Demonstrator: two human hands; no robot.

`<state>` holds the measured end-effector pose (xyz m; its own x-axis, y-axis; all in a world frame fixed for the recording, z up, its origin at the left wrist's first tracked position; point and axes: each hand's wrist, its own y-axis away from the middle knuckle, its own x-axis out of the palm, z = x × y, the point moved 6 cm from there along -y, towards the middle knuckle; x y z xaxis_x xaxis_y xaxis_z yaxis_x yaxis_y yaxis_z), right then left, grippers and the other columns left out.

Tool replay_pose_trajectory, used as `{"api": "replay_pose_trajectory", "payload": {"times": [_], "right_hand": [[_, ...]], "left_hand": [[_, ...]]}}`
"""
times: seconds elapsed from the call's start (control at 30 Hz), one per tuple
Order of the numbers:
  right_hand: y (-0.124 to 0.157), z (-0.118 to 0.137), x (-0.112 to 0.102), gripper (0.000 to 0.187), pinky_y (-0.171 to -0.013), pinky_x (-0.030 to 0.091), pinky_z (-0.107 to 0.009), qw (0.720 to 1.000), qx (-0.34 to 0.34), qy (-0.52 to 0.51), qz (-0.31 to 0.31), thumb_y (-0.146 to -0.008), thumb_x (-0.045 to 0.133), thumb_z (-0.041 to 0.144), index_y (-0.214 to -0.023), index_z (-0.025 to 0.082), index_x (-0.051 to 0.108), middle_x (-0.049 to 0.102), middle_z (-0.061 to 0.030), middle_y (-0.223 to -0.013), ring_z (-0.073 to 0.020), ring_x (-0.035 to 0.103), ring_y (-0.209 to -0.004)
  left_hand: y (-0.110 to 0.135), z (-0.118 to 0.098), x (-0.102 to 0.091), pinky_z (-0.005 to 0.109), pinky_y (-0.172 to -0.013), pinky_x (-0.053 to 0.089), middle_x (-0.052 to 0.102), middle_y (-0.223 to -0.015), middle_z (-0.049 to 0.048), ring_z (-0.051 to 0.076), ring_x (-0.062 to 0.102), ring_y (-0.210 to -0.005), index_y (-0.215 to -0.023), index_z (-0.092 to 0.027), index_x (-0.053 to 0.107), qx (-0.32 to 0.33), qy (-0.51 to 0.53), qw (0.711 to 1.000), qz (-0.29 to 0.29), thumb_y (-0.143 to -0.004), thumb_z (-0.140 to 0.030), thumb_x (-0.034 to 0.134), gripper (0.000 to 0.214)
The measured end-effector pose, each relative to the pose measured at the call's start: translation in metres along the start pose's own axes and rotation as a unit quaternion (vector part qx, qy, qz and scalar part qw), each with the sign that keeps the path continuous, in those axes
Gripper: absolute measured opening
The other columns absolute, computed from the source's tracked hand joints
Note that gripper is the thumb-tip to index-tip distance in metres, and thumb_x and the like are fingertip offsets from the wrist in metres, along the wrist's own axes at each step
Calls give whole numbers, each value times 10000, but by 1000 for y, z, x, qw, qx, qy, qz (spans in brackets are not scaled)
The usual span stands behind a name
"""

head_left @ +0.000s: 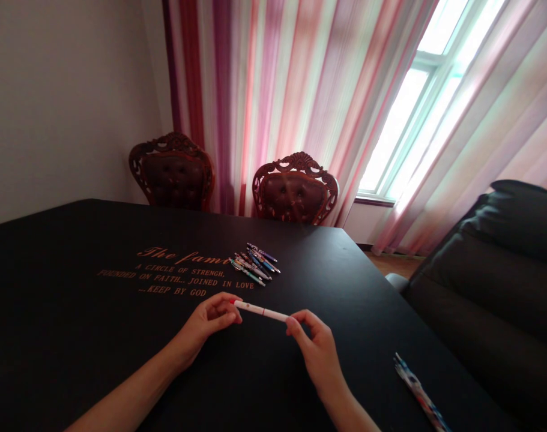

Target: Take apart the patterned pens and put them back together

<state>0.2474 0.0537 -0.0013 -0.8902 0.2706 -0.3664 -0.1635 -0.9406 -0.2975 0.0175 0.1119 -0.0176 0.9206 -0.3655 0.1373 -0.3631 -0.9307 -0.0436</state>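
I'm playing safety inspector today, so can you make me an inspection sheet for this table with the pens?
Surface: black tabletop with gold-coloured lettering.
Job's things: white pen with a red end, held between both hands; pen pile beyond them, by the lettering; side-by-side pens at the lower right.
Clutter: nothing seen besides the pens.
Hands: left hand holds the red end; right hand pinches the other end.
Cables: nothing seen.
Surroundings: two carved chairs, striped curtains, window, black padded seat on the right.
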Motion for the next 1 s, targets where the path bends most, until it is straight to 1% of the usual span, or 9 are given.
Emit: {"api": "replay_pose_trajectory", "payload": {"times": [0.07,0.17,0.27,0.33,0.47,0.6,0.73,0.9,1.0], "right_hand": [[0,0,0,302,-645,426,-274,1000,4,1,3,-873,563,433,-701,192,622,607,-2,-664,-175,560,-665],[-1,-1,0,283,-673,429,-282,1000,3,6,9,-869,575,429,-729,192,639,618,-6,-693,-183,571,-693],[-2,1,-1,215,-711,437,-293,1000,-14,15,10,-853,607,395,-790,200,671,641,-11,-737,-195,588,-739],[-2,2,-2,182,-734,445,-302,999,-24,19,8,-840,629,376,-829,204,686,654,-16,-764,-203,601,-762],[-2,3,-6,176,-747,464,-316,999,-32,19,-16,-823,652,368,-869,204,698,664,-26,-789,-212,616,-778],[-2,3,-7,159,-739,466,-317,999,-41,17,-19,-820,655,350,-869,205,697,657,-25,-777,-212,611,-769],[-1,4,-4,121,-746,454,-317,999,-42,20,-8,-817,661,319,-865,212,690,654,-18,-789,-211,605,-780],[1,6,-2,91,-764,440,-319,999,-32,14,-4,-816,661,292,-859,216,683,653,-16,-818,-212,600,-806],[2,7,0,83,-766,431,-321,999,-30,11,0,-817,659,287,-856,217,680,648,-15,-822,-212,596,-808]], "left_hand": [[0,2,0,279,-754,401,703,-763,26,197,614,-772,-938,-181,664,-8,-9,1000,-8,-750,-339,749,259],[-1,3,0,271,-736,406,709,-729,21,190,616,-749,-829,-175,660,-9,-32,999,-19,-774,-355,723,198],[-2,1,0,263,-732,405,695,-672,5,174,600,-716,-721,-173,633,5,-45,999,-28,-810,-354,686,209],[-2,1,-1,264,-730,406,692,-665,3,172,599,-709,-703,-171,629,7,-45,999,-29,-816,-349,681,217],[-2,4,-1,290,-770,414,721,-752,32,201,620,-777,-862,-170,676,-1,-26,999,-21,-805,-358,694,197],[-3,5,-6,314,-826,405,723,-810,69,211,601,-822,-1025,-147,693,7,26,999,-20,-894,-421,566,329],[-4,6,-9,302,-817,400,702,-797,58,195,582,-809,-1070,-150,694,-18,79,996,-21,-890,-381,593,310],[-4,5,-8,282,-813,382,687,-748,36,184,570,-810,-1088,-150,707,-36,76,996,-3,-868,-378,629,326],[-4,7,-6,280,-820,379,708,-785,49,177,576,-816,-1077,-144,716,-40,98,994,19,-886,-368,608,314]]}}
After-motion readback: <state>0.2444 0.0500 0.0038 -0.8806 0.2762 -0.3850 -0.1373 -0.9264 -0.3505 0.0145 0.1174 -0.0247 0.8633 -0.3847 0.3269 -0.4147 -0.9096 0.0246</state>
